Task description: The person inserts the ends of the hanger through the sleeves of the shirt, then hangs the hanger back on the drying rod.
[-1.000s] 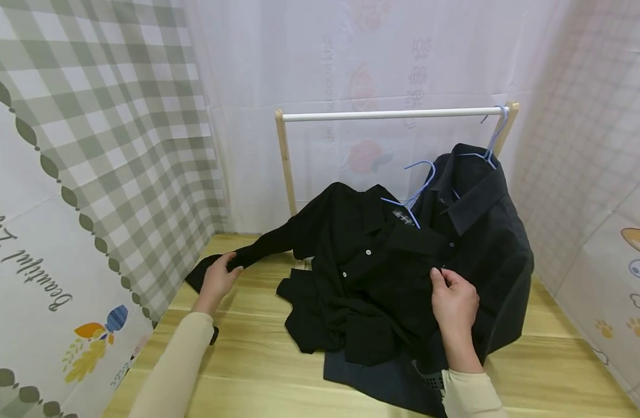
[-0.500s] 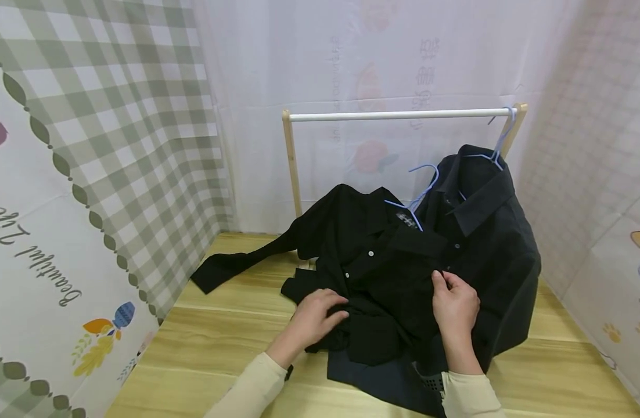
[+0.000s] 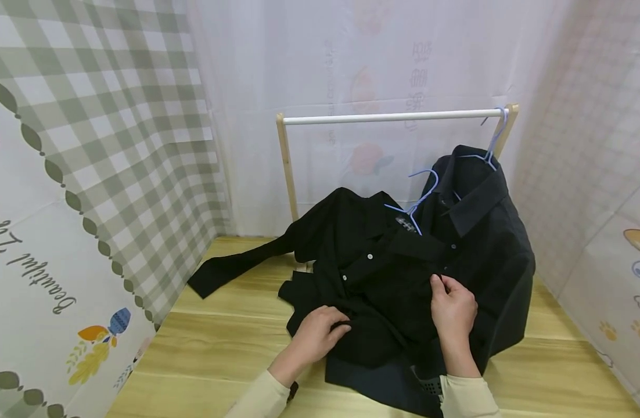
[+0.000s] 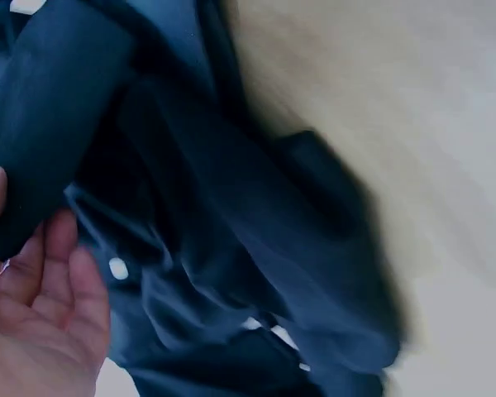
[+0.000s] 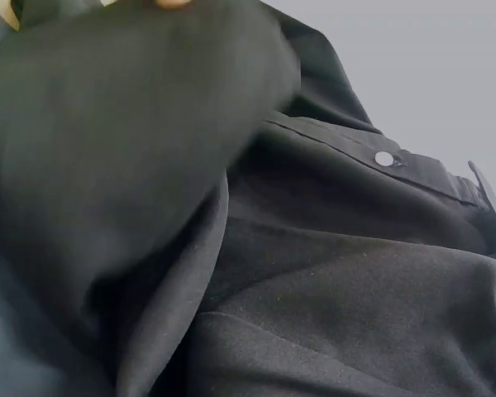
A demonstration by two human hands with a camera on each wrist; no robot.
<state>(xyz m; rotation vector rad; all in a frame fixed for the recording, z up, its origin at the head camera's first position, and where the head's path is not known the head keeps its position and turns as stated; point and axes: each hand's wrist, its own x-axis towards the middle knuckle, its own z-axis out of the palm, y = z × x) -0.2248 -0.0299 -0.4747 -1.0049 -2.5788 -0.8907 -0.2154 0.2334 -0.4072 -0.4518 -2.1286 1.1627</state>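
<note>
A black shirt (image 3: 351,278) with white buttons lies rumpled over the table, one sleeve (image 3: 231,270) stretched out to the left. A blue hanger (image 3: 416,203) sits in its neck, hook free of the rail. My left hand (image 3: 320,334) pinches a flap of the shirt's cloth at its lower front; in the left wrist view the flap (image 4: 58,107) is between thumb and fingers. At the shirt's right edge, my right hand (image 3: 455,307) pinches the cloth between thumb and forefinger. In the right wrist view, cloth (image 5: 132,149) covers nearly all of that hand.
Behind stands a rack with a white rail (image 3: 393,117) and wooden posts. A dark shirt (image 3: 482,249) hangs at its right end on another blue hanger (image 3: 492,139), touching the black shirt. The wooden table (image 3: 220,348) has printed curtains on three sides.
My left hand has left the outstretched sleeve, moved right to the shirt's lower front, and now pinches a flap there. My right hand keeps its hold in the same place.
</note>
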